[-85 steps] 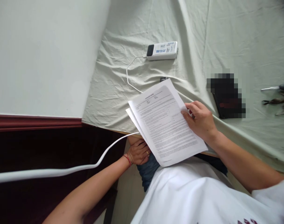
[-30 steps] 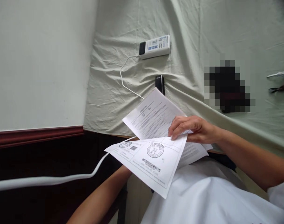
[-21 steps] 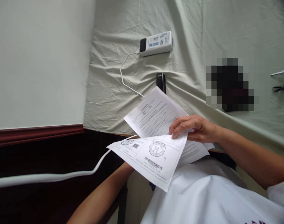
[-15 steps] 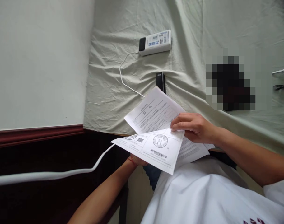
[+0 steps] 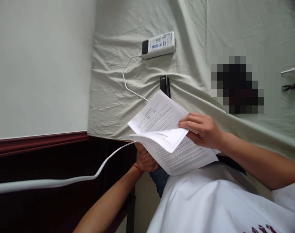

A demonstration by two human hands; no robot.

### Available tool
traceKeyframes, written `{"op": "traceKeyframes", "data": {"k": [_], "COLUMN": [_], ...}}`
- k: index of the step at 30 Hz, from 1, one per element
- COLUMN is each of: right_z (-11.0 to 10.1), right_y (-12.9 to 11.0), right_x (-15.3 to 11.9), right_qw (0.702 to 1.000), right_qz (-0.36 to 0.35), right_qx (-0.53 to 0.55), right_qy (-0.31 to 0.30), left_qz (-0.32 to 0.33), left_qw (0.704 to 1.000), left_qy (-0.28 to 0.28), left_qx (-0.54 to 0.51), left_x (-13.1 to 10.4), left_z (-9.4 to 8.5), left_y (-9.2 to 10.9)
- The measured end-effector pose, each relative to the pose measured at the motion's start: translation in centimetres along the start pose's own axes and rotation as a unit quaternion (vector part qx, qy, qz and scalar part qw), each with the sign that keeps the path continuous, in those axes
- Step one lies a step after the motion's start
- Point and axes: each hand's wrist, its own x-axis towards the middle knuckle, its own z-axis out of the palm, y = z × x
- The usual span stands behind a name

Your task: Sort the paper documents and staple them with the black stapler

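Note:
Printed paper sheets (image 5: pixel 162 113) lie slanted over the table's front edge and reach down toward my white shirt. My right hand (image 5: pixel 202 131) pinches the corner of the upper sheet (image 5: pixel 165 137), which is lifted and curled so its stamped side shows at a slant. Beneath it, the lower sheet's dense text is visible. Below the left side of the papers is my left hand (image 5: pixel 146 159), its fingers curled against their underside, with a red string at the wrist; what it grips is partly hidden by the sheets.
A white power bank (image 5: pixel 160 45) with a cable (image 5: pixel 129 86) lies on the green cloth (image 5: pixel 113 106). A black object (image 5: pixel 164 84) sits just behind the papers. Farther right are a blurred dark patch (image 5: pixel 239 87) and a dark tool (image 5: pixel 292 86). A white wall is at left.
The upper sheet has swung up and away from my body, curling over. More of the lower sheet's text and of my left hand now shows. My right hand has barely moved.

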Motion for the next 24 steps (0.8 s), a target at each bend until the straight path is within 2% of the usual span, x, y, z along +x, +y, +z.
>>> {"op": "traceKeyframes", "data": {"k": [3,7,15,24], "right_z": [0.1,0.4,1.2,1.2], "right_y": [0.0,0.3,0.3,0.2], "right_x": [0.1,0.0,-0.3,-0.3], "right_qw": [0.992,0.977,0.982,0.980], "right_qz": [0.046,0.095,0.100,0.097], "right_qx": [-0.105,-0.182,-0.163,-0.168], "right_qy": [0.049,0.052,0.014,0.036], "left_qz": [0.052,0.047,0.051,0.051], "left_qw": [0.996,0.997,0.997,0.996], "left_qy": [0.062,0.044,0.034,0.048], "left_qx": [0.040,0.042,0.046,0.047], "left_x": [-0.1,0.3,0.4,0.7], "left_z": [0.1,-0.3,-0.6,-0.7], "left_y": [-0.1,-0.1,0.0,0.1]}}
